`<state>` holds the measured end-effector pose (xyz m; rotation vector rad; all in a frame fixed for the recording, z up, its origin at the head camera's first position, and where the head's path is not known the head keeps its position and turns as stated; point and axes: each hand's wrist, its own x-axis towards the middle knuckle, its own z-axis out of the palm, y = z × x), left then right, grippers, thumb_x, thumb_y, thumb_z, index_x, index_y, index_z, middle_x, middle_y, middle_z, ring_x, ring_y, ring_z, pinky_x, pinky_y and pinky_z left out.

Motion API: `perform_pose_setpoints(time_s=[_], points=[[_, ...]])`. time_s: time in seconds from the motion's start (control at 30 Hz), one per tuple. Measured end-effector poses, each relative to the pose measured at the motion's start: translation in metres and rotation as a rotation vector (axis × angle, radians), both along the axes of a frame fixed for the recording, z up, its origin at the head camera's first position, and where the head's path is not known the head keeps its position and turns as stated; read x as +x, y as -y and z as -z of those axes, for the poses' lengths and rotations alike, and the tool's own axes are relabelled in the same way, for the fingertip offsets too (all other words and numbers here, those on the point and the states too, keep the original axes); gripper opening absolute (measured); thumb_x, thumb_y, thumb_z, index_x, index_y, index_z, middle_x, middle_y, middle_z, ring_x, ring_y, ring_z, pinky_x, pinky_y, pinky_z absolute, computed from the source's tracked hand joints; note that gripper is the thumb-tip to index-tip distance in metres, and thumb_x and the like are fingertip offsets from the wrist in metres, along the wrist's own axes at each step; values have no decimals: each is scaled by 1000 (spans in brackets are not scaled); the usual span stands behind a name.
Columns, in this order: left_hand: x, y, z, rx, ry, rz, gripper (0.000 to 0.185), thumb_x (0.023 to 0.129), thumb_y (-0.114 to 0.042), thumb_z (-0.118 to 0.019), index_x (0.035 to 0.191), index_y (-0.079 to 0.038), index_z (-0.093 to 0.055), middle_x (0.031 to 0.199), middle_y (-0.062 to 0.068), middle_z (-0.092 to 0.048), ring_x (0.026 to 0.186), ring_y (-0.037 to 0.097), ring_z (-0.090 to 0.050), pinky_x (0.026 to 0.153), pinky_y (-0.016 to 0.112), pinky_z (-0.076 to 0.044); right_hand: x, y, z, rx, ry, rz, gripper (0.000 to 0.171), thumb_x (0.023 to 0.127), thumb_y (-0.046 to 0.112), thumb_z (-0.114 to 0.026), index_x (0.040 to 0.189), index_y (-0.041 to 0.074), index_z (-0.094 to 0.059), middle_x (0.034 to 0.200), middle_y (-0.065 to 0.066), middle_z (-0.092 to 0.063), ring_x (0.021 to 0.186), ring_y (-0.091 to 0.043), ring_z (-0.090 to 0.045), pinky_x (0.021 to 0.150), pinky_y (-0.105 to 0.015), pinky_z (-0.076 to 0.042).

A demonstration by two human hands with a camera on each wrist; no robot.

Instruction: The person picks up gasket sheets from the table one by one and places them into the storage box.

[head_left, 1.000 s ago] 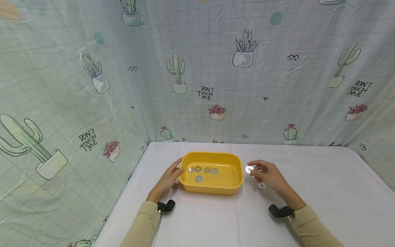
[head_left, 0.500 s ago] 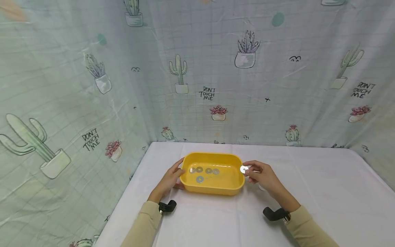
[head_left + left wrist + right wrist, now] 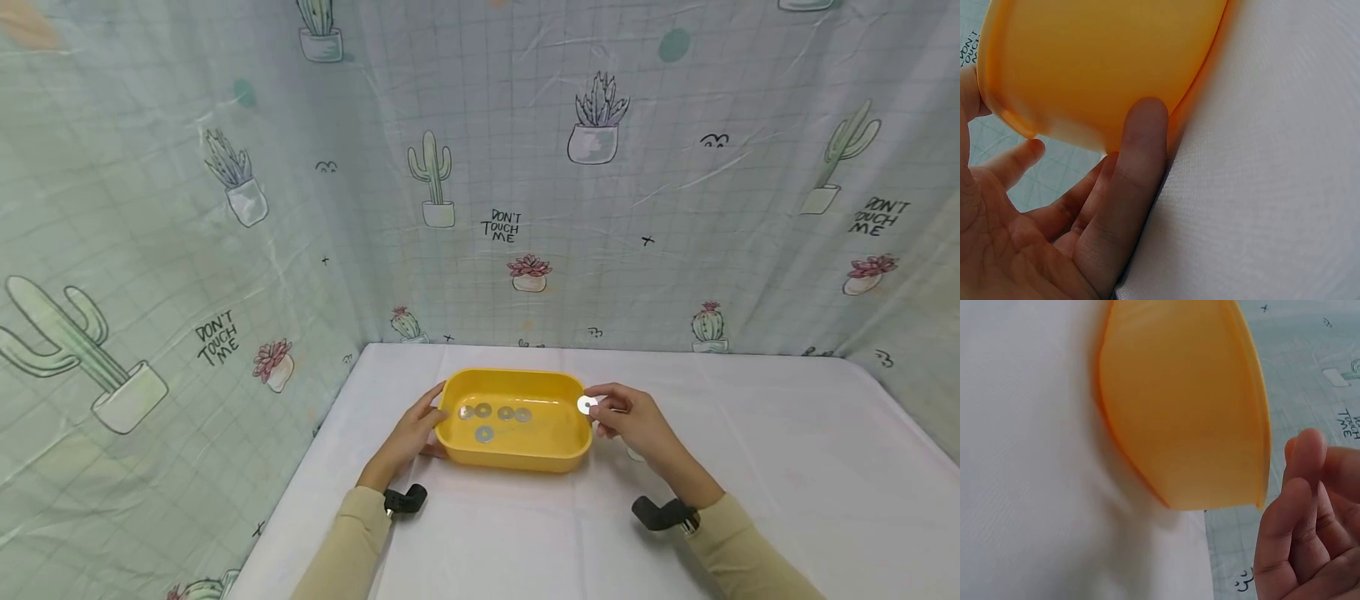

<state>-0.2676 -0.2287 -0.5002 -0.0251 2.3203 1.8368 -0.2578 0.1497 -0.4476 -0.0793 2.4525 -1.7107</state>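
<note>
A yellow tray (image 3: 513,460) stands on the white-covered table with several flat metal washers (image 3: 484,433) lying on its floor. My left hand (image 3: 407,435) grips the tray's left end. In the left wrist view, one of its fingers (image 3: 1147,134) presses along the outer wall. Thumb and finger of my right hand (image 3: 632,419) pinch one shiny washer (image 3: 587,405) at the tray's right rim. The right wrist view has the right hand (image 3: 1310,525) beside the rim, its washer hidden there. Another washer (image 3: 635,455) lies on the table, mostly covered by the right hand.
White cloth covers the table (image 3: 517,533). A cactus-print curtain (image 3: 525,183) hangs behind it and along the left side. A black wrist camera (image 3: 663,512) sits on the right wrist, another black camera (image 3: 406,499) on the left.
My right hand has moved left with the pinched washer, from beside the tray to its right rim, and slightly up. The left hand keeps its place on the tray.
</note>
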Motion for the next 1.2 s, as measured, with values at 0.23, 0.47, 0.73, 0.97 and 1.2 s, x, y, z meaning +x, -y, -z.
perform_pose_setpoints(time_s=[0.23,0.47,0.73,0.97,1.2], points=[[1,1,0,12,0,2,60,102,-25,-52,158,-41,-35,127,17,-57,93,24,-67,68,43,-67,-3,11,-6,-23,-9,18,35,100,11,-63,135,6,-62,98,-11,-72,75,-17,-64,78,-31,-64],[2,1,-1,12,3,-1,61,102,-25,-53,158,-40,-34,128,18,-57,92,24,-67,68,43,-67,-4,28,-10,-78,9,47,32,100,7,-62,132,5,-63,102,-16,-74,76,-15,-67,80,-29,-65],[2,0,-1,13,4,-1,61,102,-26,-53,159,-39,-34,129,18,-57,91,24,-67,69,42,-67,-3,44,-12,-115,-37,14,32,100,8,-64,131,3,-63,104,-21,-74,77,-18,-68,80,-32,-64],[2,1,-1,32,-6,19,61,102,-25,-52,159,-37,-33,128,20,-57,89,24,-68,69,44,-67,-4,60,-11,-119,-32,-1,31,100,6,-62,130,4,-64,105,-25,-73,76,-19,-67,76,-29,-63],[2,1,0,37,-16,25,61,102,-24,-52,160,-35,-33,129,22,-56,88,25,-69,68,45,-67,-8,75,-8,-106,-64,-14,29,98,2,-62,126,5,-67,98,-20,-74,75,-23,-68,79,-39,-65]])
